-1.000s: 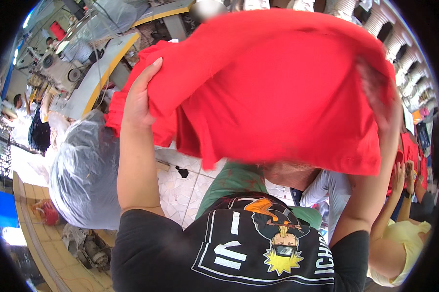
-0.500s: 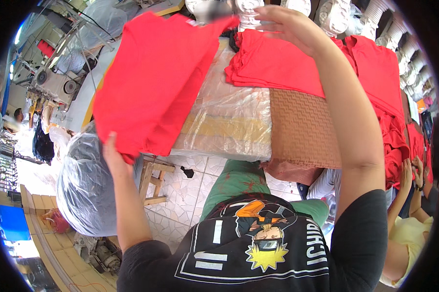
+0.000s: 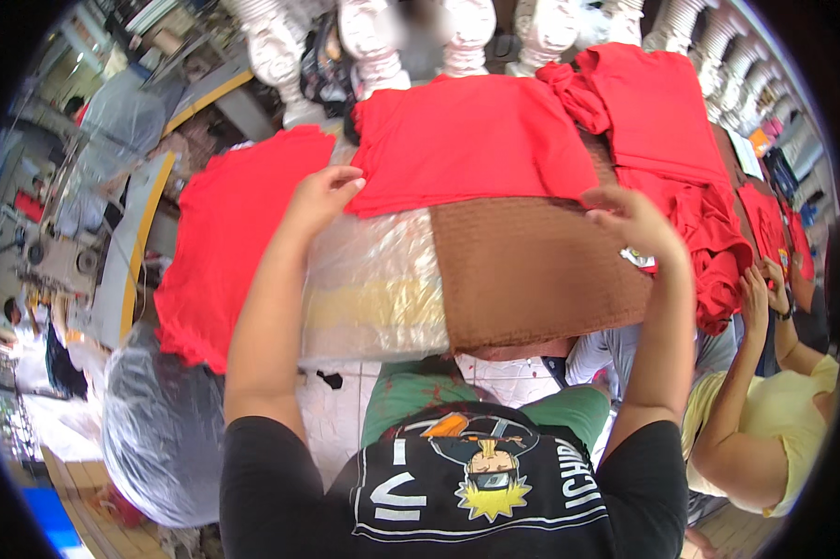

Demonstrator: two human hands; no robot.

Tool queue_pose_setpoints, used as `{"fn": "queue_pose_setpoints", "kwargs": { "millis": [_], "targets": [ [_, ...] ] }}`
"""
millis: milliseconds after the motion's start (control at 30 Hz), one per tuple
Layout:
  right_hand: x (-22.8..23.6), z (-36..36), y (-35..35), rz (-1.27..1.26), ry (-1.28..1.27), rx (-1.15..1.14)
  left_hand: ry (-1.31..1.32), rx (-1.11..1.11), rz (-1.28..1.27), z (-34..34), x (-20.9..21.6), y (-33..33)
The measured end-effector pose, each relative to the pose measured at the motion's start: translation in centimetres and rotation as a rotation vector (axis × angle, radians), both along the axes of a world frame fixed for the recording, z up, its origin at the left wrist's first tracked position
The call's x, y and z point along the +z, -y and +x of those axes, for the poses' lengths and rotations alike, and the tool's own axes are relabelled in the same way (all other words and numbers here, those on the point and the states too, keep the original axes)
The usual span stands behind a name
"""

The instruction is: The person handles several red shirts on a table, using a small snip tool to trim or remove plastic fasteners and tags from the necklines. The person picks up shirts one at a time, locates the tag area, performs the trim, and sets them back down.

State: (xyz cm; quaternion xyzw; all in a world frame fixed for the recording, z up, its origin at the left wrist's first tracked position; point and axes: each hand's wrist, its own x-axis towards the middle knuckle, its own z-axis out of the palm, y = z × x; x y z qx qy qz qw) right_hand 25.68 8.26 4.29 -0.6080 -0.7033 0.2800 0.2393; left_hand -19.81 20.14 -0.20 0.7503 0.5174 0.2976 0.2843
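A flat red cloth piece (image 3: pixel 476 140), which looks like a garment part, lies on the middle of the table. At its left edge is my left hand (image 3: pixel 319 203), fingertips close to the cloth and fingers slightly bent. Beside its near right corner, my right hand (image 3: pixel 632 222) has its thumb and fingers apart. Neither hand visibly grips the cloth. Farther left, another red piece (image 3: pixel 238 233) is spread with its lower end toward the plastic-wrapped bundle.
Clear plastic (image 3: pixel 373 289) and a brown textured cloth (image 3: pixel 541 270) cover the table. Folded red pieces (image 3: pixel 657 116) and a crumpled red heap (image 3: pixel 695 247) lie right. White balusters (image 3: pixel 467 37) line the far side. A wrapped bundle (image 3: pixel 164 433) stands left; a co-worker (image 3: pixel 760 419) handles red cloth.
My left hand has let go of the raised red piece, which now lies at the left. Both hands have come to the sides of the middle red piece. The view has shifted.
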Motion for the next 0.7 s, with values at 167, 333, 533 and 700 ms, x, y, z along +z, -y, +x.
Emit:
{"fn": "queue_pose_setpoints", "kwargs": {
  "millis": [167,333,533,700],
  "targets": [
    [-10.0,2.0,0.6,0.379,0.451,-0.42,-0.369,0.195,0.462,5.7,-5.7,-8.8],
    [-13.9,4.7,2.0,0.428,0.596,-0.724,-0.449,0.394,0.187,9.6,-5.2,-10.8],
    [-14.2,4.9,2.2,0.492,0.534,-0.73,0.39,-0.094,0.029,11.8,0.5,-4.1],
    [-14.1,4.6,1.9,0.519,0.46,-0.724,-0.155,-0.437,-0.144,9.9,0.1,6.3]
  ]
}}
